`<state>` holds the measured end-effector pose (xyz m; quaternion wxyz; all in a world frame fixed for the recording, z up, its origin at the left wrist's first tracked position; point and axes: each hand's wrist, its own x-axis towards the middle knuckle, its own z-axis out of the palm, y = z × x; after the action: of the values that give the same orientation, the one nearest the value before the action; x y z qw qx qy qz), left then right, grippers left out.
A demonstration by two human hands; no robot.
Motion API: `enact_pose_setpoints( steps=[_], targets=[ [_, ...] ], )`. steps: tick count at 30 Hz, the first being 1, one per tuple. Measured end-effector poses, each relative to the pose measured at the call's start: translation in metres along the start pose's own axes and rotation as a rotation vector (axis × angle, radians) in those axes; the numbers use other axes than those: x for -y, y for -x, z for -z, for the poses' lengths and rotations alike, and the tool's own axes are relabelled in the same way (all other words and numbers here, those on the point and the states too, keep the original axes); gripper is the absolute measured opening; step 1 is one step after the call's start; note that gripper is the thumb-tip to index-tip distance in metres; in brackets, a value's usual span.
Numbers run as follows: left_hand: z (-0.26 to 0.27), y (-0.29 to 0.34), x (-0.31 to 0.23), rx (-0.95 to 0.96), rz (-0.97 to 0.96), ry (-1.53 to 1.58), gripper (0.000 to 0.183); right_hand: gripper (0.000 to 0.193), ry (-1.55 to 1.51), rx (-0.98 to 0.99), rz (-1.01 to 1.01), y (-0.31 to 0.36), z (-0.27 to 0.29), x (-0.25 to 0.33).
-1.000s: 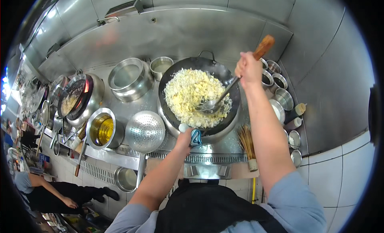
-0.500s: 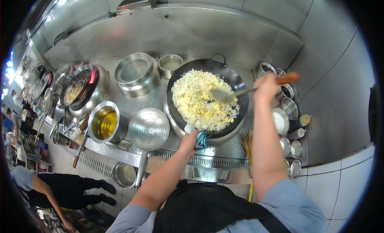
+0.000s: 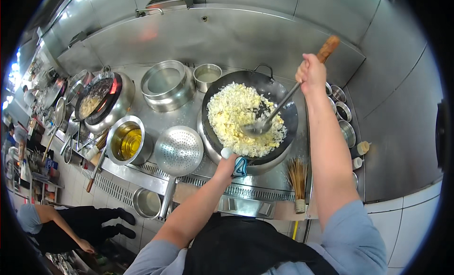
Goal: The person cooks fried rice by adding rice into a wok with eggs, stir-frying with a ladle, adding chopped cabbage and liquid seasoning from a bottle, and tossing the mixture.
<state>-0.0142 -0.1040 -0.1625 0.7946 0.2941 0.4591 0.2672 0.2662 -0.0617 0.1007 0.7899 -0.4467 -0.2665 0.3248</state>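
Note:
A large dark wok [image 3: 288, 121] stands on the burner in front of me, holding fried rice [image 3: 229, 107] with yellow bits of egg. My left hand [image 3: 224, 170] is closed at the wok's near rim around a folded blue patterned cloth [image 3: 240, 167]; a small white covering [image 3: 226, 152] shows at the thumb. My right hand [image 3: 312, 75] is wrapped around the upper part of a long ladle [image 3: 283, 104], below its wooden end. The ladle slants down to the left, and its bowl rests in the rice near the wok's middle.
To the left are a perforated strainer [image 3: 178, 150], a pot of yellow oil [image 3: 111, 145], and a second wok [image 3: 94, 102] over visible flame. A bamboo brush [image 3: 297, 180] lies right of the wok. Seasoning tins [image 3: 347, 133] line the right wall. Another person [image 3: 71, 223] stands lower left.
My right hand has risen, standing the ladle more steeply, and its bowl has moved down and slightly left into the rice. My left hand keeps its hold at the rim.

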Motion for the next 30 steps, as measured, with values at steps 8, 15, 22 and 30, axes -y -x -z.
enact_pose_setpoints(
  steps=[8, 15, 22, 30],
  targets=[
    [-0.008, -0.001, 0.001, -0.006, 0.048, -0.013, 0.031, 0.020, 0.098, 0.072, 0.027, -0.006, -0.032, -0.046],
    [-0.011, 0.013, -0.002, -0.010, 0.066, -0.047, 0.029, 0.024, 0.369, -0.073, 0.305, 0.078, -0.052, -0.073],
    [0.019, -0.041, -0.010, 0.040, 0.344, -0.020, 0.020, 0.022, 0.302, -0.113, 0.178, 0.090, -0.084, -0.023],
    [-0.009, 0.138, 0.008, -0.018, 0.100, 0.268, 0.016, 0.019, 0.335, -0.161, 0.266, 0.120, -0.065, -0.030]
  ],
)
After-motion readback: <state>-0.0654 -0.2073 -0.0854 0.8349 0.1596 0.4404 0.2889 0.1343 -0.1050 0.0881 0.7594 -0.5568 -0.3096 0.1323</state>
